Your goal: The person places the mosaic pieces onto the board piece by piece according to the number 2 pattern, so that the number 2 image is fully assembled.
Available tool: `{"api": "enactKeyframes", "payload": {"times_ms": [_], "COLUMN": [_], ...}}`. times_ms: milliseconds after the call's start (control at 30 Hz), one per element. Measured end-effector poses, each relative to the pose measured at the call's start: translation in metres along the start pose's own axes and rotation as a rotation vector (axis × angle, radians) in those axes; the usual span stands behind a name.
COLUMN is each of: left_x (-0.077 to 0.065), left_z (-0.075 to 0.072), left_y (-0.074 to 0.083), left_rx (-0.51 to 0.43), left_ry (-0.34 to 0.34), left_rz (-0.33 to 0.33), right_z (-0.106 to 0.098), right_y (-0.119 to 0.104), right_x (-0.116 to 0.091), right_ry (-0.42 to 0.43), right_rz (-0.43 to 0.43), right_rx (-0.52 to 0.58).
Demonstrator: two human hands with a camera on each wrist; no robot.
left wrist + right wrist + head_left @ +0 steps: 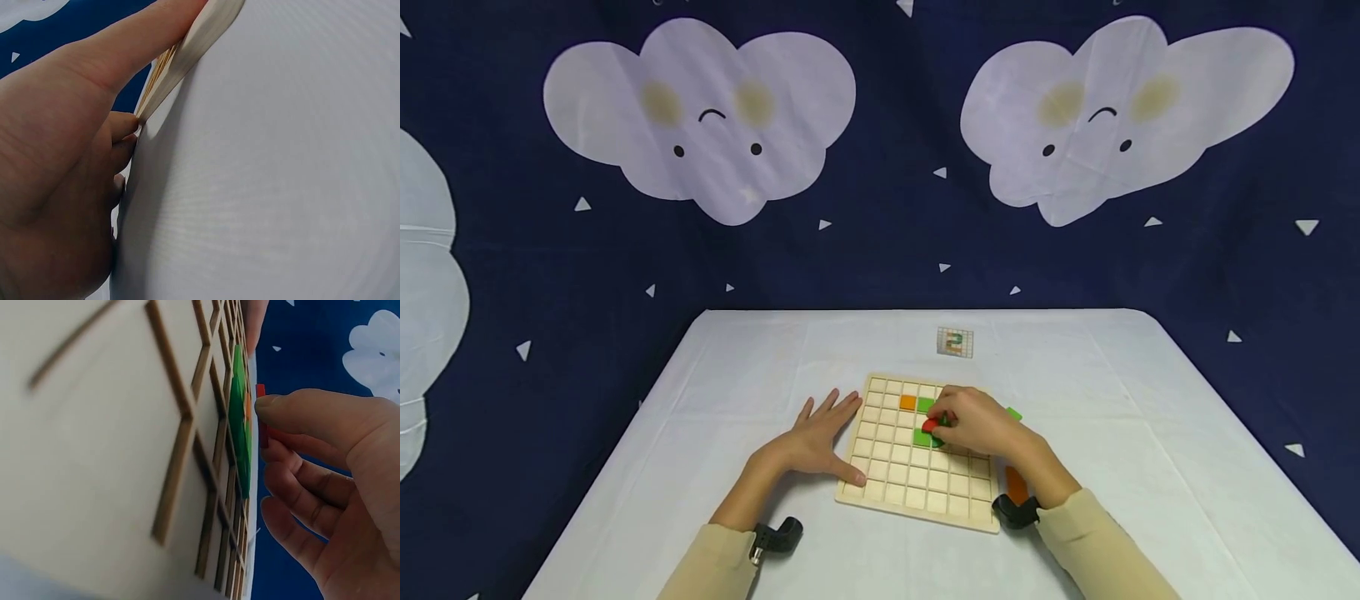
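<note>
A wooden grid board lies slightly turned on the white table. My left hand is spread along its left edge, fingertips at the upper side and thumb on the lower left corner; the left wrist view shows that thumb across the wooden rim. Over the board, my right hand pinches a small flat red piece between thumb and fingers. Under and beside it, an orange tile, a green tile, another light green tile and a dark green piece sit in the grid.
Beyond the board lies a small card with a coloured grid pattern. To the right of the board are a green piece and an orange piece, partly hidden by the right arm. A dark blue curtain with clouds hangs behind the table.
</note>
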State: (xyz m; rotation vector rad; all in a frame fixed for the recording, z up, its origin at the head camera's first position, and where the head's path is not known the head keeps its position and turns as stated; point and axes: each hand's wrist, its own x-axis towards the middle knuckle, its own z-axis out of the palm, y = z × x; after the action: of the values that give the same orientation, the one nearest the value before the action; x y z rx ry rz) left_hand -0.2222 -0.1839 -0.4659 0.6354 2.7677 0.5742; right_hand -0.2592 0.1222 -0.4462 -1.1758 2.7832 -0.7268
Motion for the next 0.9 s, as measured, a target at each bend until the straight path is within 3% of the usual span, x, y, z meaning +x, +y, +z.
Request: {"api": "enactKeyframes", "payload": {"times_ms": [333, 900], "left_x": [0.001, 0.002], "left_z": [0.000, -0.001], "left_y": [-0.001, -0.001], "left_rx": [0.002, -0.002], "left_ry": [-0.005, -0.004], "left_rz": [0.000, 0.006], "right_z": [-0.001, 0.011], "right_y": [-0.012, -0.022], "right_x": [0.011, 0.025], "right_ry": [-0.043, -0.048], "right_rz": [0.016, -0.070], "right_rx": [0.004, -0.003]}}
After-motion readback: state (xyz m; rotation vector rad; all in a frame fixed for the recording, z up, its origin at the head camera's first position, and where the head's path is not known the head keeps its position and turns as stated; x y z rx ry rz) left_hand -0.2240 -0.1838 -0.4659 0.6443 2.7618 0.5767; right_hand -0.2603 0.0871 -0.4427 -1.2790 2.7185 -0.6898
